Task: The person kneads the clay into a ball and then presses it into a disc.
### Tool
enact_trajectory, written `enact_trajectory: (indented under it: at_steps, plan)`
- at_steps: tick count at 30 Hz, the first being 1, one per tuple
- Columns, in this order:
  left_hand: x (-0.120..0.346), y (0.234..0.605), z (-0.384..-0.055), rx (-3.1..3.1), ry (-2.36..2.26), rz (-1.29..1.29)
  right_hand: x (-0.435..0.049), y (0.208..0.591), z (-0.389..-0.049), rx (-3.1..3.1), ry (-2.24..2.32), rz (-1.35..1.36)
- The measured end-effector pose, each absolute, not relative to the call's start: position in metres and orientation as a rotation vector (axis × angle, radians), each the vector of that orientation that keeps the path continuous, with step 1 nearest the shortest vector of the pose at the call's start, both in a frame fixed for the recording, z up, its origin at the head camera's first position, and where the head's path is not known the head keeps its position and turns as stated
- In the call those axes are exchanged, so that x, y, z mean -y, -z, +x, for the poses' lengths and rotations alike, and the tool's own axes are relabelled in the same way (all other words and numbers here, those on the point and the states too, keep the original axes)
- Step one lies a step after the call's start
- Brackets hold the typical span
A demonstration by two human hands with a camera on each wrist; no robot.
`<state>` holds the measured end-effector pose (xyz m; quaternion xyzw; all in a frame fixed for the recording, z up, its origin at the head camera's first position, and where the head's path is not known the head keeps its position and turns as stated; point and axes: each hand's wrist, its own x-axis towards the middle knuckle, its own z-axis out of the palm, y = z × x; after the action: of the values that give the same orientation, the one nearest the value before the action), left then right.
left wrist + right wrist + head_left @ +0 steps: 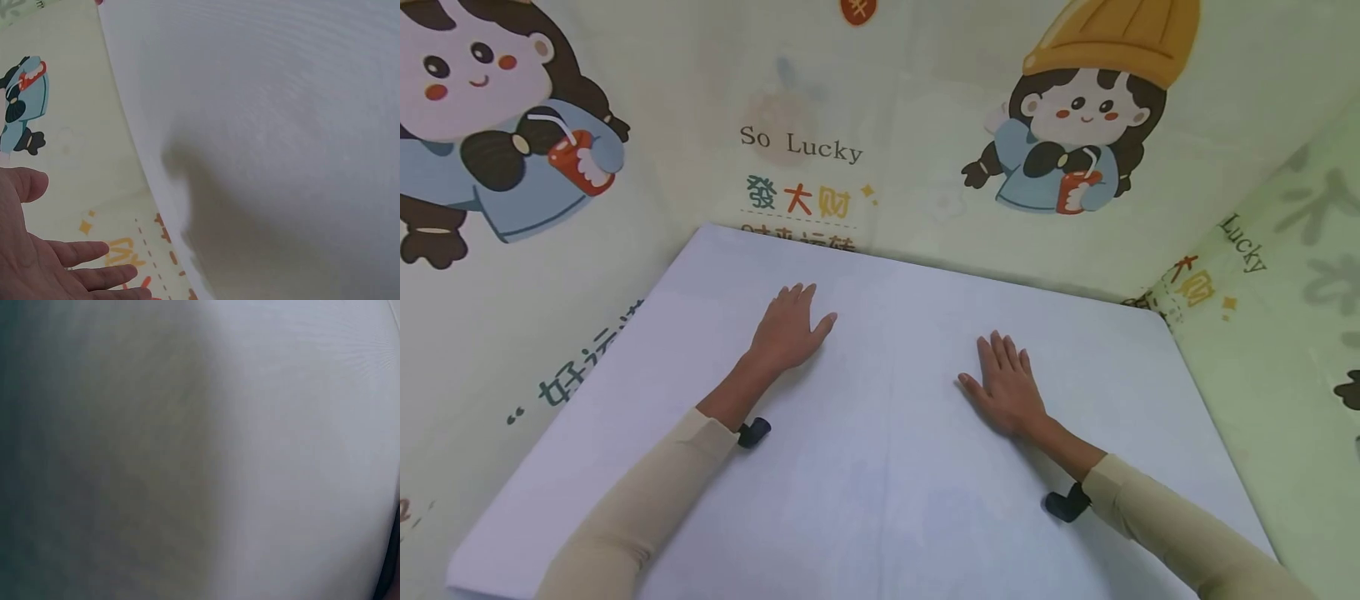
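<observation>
A white table [880, 500] fills the lower part of the head view. Over its left half, toward the back, my left hand [792, 332] is stretched out palm down, fingers straight and thumb spread to the right. The left wrist view catches this hand's thumb and fingers [87, 249] at the lower left, with nothing in them. My right hand [1006, 390] lies palm down over the right half of the table, fingers extended and thumb pointing left. In the right wrist view only the white surface and a dark blurred shadow show, with the hand out of sight.
Pale cloth walls [925, 192] printed with cartoon girls and lettering stand behind the table and on both sides. A small black wrist camera [755, 432] sits under the left cuff, another black camera [1066, 503] under the right cuff. Both sleeves [647, 500] are beige.
</observation>
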<state>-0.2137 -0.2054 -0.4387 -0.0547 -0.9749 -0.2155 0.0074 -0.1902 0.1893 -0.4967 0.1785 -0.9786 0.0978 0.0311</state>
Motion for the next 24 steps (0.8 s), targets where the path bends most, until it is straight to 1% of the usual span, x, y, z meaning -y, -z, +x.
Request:
enact_trajectory:
  at_steps: [9,16,20,24]
  plan:
    - [0.216,0.451,-0.214,3.063,0.668,-0.132,-0.191,0.501,-0.189,3.023,-0.294,0.526]
    - [0.227,0.457,-0.21,3.054,0.69,-0.117,-0.185,0.507,-0.19,3.004,-0.374,0.543]
    - [0.233,0.459,-0.207,3.061,0.682,-0.119,-0.182,0.512,-0.191,2.994,-0.499,0.55]
    - [0.234,0.459,-0.209,3.067,0.676,-0.119,-0.185,0.505,-0.195,2.99,-0.754,0.532]
